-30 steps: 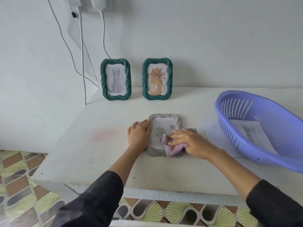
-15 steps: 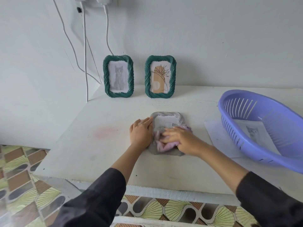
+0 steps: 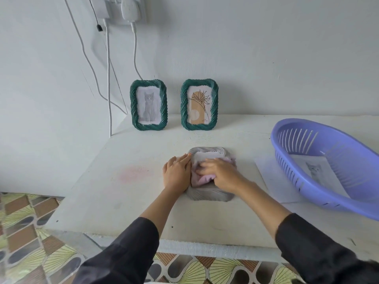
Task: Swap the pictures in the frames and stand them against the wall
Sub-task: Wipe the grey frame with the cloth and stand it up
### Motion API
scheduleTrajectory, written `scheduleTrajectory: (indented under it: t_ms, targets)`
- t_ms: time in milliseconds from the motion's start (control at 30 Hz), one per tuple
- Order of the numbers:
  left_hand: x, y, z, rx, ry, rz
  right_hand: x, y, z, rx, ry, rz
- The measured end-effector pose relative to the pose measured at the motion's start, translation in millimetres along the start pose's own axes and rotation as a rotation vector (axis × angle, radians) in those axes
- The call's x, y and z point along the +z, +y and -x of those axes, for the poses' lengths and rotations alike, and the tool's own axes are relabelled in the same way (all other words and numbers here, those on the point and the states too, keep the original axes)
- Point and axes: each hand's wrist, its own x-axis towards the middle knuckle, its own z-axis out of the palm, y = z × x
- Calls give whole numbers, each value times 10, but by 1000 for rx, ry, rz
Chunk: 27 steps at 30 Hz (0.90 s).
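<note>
A grey frame (image 3: 209,194) lay flat on the table (image 3: 114,193). The left hand (image 3: 177,173) pressed flat, fingers together, on the frame's left edge; the right hand (image 3: 222,174) pressed a pink cloth (image 3: 200,179) onto its glass. Right of the frame sat a basket (image 3: 328,171) holding a cat print (image 3: 314,171). Beyond the frame, two green frames (image 3: 148,105) stood against the wall.

The grey frame (image 3: 209,194) is showing a ribbed, matt rim beneath soft lilac cloth (image 3: 202,179); the basket (image 3: 320,175) beside it is looking like glossy slotted plastic.
</note>
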Motion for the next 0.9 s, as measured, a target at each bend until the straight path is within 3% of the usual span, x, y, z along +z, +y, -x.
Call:
scheduleTrajectory:
  t_ms: [100, 200, 300, 367, 433, 533, 633, 833, 900]
  targets:
    - [1, 6, -12, -21, -10, 15, -54, 47, 331, -59, -58, -22]
    - [-31, 24, -25, -35, -48, 54, -208, 259, 467, 101, -48, -41]
    - [-166, 186, -27, -142, -96, 88, -406, 390, 418, 330, 322, -299]
    - [-265, 381, 12, -229, -41, 138, -517, 358, 364, 493, 589, -625]
    - [-341, 613, 110, -191, 59, 225, -598, 275, 283, 644, 725, -971]
    - [-402, 947, 291, -76, 66, 389, -582, 32, 203, 770, 585, -1412]
    - [-384, 1097, 382, -92, -31, 383, -494, -220, 170, 672, 278, -1741]
    - [-453, 844, 325, -201, -37, 273, -327, -356, 131, 551, 126, -1908]
    - [-517, 701, 301, -188, 26, 171, -269, -286, 83, 569, 161, -1827]
